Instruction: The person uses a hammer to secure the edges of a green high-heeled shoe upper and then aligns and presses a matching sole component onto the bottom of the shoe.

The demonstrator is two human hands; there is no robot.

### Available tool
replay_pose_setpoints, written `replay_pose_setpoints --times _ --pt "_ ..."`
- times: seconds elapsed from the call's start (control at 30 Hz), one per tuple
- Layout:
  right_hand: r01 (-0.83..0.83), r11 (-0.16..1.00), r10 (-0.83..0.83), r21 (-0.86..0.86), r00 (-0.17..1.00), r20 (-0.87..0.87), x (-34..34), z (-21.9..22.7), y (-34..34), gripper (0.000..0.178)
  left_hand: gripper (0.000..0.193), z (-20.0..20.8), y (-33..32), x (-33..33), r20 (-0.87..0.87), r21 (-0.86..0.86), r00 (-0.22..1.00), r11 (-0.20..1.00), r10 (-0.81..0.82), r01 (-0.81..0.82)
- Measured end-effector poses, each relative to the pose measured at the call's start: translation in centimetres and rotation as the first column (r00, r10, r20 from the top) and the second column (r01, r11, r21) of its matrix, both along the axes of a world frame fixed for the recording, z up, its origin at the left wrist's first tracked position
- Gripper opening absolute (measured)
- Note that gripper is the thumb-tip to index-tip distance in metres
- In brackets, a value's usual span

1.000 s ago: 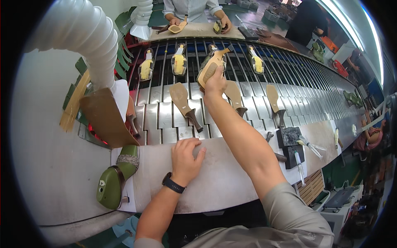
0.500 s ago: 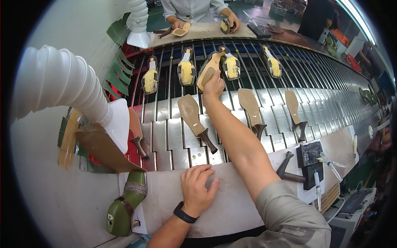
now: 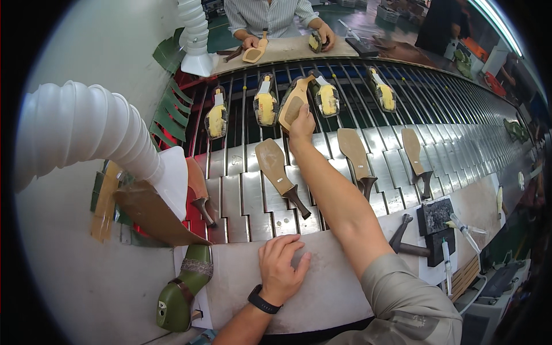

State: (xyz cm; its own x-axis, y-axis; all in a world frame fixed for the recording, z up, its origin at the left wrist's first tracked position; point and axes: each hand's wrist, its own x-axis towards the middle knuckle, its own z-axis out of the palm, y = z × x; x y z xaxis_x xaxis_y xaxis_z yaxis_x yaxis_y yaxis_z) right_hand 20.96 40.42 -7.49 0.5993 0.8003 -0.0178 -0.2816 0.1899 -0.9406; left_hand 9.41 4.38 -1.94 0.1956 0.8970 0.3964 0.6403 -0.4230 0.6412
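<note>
My right hand [image 3: 302, 125] reaches across the roller conveyor and is closed on the near end of a tan shoe sole [image 3: 295, 99] with a darker oval patch. Under and beside that sole lies a dark shoe on a last, mostly hidden. My left hand [image 3: 282, 265], with a black watch on the wrist, lies on the pale bench [image 3: 328, 282], its fingers stretched out and holding nothing. Between my arms and to their sides, heeled soles [image 3: 270, 163] rest on the metal plates. Shoes with yellow bottoms [image 3: 267, 108] lie bottom up on the rollers.
At the left stand white flexible ducts [image 3: 86, 129] and a green shoe last [image 3: 183, 287]. A hammer [image 3: 411, 247], black blocks [image 3: 435, 217] and syringes [image 3: 447, 267] lie at the right. Across the conveyor, a person in a striped shirt [image 3: 267, 16] holds a sole and a shoe.
The whole view has shifted a little, so everything sits slightly lower and farther right. My hands keep their places, the right one still on the sole.
</note>
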Motion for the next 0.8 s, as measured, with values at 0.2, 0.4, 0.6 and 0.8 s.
replay_pose_setpoints --times 0.2,0.4,0.6,0.8 --pt "-0.28 0.933 0.345 0.226 0.872 -0.346 -0.4 2.5 -0.2 0.033 0.024 -0.2 -0.1 -0.6 -0.03 -0.018 0.999 1.0 0.01 -0.01" --pt "-0.257 0.935 0.339 0.245 0.853 -0.397 -0.2 3.0 -0.6 0.033 0.023 0.0 -0.1 -0.8 -0.009 -0.016 1.0 1.0 0.004 -0.004" --pt "-0.24 0.943 0.325 0.232 0.819 -0.474 -0.7 3.6 -1.0 0.035 0.023 -0.2 -0.2 -1.4 -0.014 -0.014 1.0 1.0 0.009 -0.009" --pt "-0.218 0.946 0.312 0.238 0.807 -0.501 -0.6 3.6 -0.8 0.035 0.021 -0.3 -0.1 -1.6 -0.005 -0.009 1.0 1.0 0.01 -0.01"
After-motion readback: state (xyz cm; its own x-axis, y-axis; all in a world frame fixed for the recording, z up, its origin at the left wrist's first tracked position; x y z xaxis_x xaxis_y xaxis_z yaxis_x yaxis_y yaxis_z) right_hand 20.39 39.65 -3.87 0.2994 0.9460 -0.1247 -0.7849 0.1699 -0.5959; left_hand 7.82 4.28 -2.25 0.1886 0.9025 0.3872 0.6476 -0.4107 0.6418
